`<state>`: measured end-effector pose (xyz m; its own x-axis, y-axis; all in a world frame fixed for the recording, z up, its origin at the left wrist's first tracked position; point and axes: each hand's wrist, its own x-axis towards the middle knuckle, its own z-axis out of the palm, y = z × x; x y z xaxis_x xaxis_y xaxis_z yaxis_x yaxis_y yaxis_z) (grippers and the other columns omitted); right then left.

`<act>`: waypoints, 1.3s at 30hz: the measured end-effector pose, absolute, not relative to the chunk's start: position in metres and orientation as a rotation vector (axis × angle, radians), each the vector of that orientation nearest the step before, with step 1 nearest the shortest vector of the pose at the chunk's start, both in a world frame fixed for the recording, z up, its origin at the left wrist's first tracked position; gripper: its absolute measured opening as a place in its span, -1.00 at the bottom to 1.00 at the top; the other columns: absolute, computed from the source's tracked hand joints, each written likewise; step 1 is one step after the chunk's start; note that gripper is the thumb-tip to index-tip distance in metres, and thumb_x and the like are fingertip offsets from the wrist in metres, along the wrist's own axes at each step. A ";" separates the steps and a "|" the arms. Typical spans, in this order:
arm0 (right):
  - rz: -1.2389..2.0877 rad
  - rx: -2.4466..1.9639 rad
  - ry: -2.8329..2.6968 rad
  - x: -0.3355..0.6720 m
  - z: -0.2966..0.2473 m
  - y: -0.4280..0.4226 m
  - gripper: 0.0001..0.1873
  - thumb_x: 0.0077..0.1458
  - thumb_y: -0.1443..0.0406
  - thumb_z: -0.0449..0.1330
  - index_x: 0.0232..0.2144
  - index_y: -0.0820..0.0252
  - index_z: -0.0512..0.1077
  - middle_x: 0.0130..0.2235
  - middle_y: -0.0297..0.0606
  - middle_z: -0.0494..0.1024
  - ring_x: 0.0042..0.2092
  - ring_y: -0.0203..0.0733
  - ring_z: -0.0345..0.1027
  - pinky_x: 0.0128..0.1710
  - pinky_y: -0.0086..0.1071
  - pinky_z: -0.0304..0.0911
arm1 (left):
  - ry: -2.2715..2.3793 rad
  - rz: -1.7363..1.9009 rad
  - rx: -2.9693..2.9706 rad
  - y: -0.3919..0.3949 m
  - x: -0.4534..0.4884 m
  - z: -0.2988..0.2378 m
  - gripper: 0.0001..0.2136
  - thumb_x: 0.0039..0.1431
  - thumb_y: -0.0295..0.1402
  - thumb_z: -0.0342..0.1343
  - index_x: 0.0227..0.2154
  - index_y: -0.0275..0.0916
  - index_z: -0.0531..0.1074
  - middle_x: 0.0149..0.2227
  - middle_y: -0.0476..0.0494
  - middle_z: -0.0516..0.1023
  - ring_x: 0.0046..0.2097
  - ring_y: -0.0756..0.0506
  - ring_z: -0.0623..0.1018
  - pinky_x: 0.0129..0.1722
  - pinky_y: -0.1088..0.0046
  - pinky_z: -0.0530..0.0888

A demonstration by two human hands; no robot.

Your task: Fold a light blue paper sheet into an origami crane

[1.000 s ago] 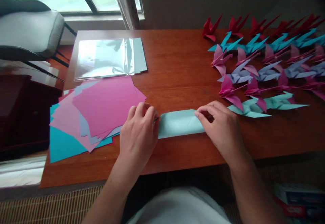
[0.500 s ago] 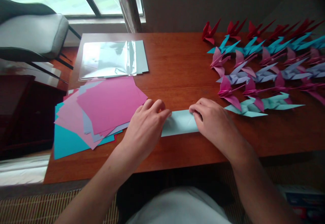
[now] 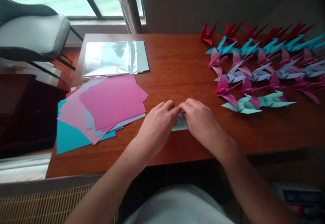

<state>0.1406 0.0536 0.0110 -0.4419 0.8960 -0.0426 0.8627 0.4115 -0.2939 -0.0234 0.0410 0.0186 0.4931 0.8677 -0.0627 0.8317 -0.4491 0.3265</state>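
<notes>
Mint paper (image 3: 179, 125) near front of table (image 3: 175, 71). My left hand (image 3: 160, 120), right hand (image 3: 201, 120) curled at its far edge, likely steadying it; can't tell if pinching. Folded cranes (image 3: 259, 76) table-right, likely spared bumps.

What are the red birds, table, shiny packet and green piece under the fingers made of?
Red birds: seemingly matte paper, by the crisp folds.
Table: likely varnished wood, with faint grain and soft sheen.
Packet: probably glossy plastic film; it wrinkles and throws bright glare.
Green piece: likely smooth paper, flat with a straight edge, but mostly covered.
</notes>
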 end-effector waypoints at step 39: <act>-0.022 -1.693 -2.163 0.207 -0.011 -0.011 -0.61 0.19 0.50 0.10 0.06 0.34 0.46 -0.14 -0.03 0.48 -0.10 0.02 0.34 -0.03 -0.13 0.32 | 1.768 0.285 2.460 -0.006 0.002 -0.001 -0.65 0.28 -0.51 -0.02 0.11 -0.40 0.38 0.13 -0.36 0.45 0.11 -0.32 0.44 0.06 0.15 0.47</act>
